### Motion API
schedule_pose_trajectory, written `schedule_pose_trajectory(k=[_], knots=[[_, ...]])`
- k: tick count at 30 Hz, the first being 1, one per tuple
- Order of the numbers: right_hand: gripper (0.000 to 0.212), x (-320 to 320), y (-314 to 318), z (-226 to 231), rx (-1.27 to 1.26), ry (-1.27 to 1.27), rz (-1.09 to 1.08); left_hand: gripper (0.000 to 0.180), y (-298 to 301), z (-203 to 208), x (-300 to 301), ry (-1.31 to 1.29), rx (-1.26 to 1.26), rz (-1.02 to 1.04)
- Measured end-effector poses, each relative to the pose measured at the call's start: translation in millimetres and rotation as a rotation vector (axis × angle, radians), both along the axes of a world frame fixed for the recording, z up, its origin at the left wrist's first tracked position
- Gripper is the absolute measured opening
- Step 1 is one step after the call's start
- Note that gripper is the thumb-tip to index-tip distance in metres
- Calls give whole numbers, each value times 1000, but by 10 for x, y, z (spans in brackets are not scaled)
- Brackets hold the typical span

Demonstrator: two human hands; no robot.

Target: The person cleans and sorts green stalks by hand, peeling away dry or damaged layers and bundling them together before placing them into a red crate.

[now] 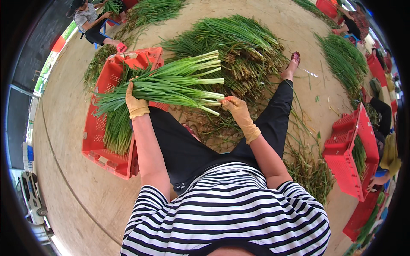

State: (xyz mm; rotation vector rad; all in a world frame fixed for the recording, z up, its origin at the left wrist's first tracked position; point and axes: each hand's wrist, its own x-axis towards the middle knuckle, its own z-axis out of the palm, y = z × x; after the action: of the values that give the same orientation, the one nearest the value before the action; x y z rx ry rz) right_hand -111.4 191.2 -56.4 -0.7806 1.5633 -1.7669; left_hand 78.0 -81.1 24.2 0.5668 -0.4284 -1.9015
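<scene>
My left hand [134,100], in a tan glove, is closed round the leafy part of a bunch of garlic chives [179,83]. The bunch lies crosswise above my lap, green leaves to the left and pale stem ends to the right. My right hand [239,115], gloved too, pinches at the tip of one pale stem at the bunch's lower right; its fingertips partly hide that end. Beneath the leaves on the left stands a red plastic crate [96,138] with more chives [117,132] in it.
A large heap of untrimmed chives [239,47] lies on the floor ahead, between my spread legs. Stripped leaf litter [309,173] is strewn at right. Another red crate [352,149] stands far right. Co-workers sit at far left [87,21] and far right [358,23].
</scene>
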Motion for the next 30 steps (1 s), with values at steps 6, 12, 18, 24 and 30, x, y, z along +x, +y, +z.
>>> schedule_pose_trajectory(k=[6,12,18,24,30], knots=[[10,172,-33,182,-30,533,-289,20,-35,-29,68,-7,-32,60],[13,483,-253,490,93,903,-156,18,4,-32,-30,20,-24,40],[12,435,-466,475,81,674,20,17,55,2,-55,-12,-52,37],[13,304,-526,612,-108,1,254,19,-90,-124,-18,9,-116,2],[21,75,-89,1149,-241,-157,473,19,12,-50,9,11,-114,16]])
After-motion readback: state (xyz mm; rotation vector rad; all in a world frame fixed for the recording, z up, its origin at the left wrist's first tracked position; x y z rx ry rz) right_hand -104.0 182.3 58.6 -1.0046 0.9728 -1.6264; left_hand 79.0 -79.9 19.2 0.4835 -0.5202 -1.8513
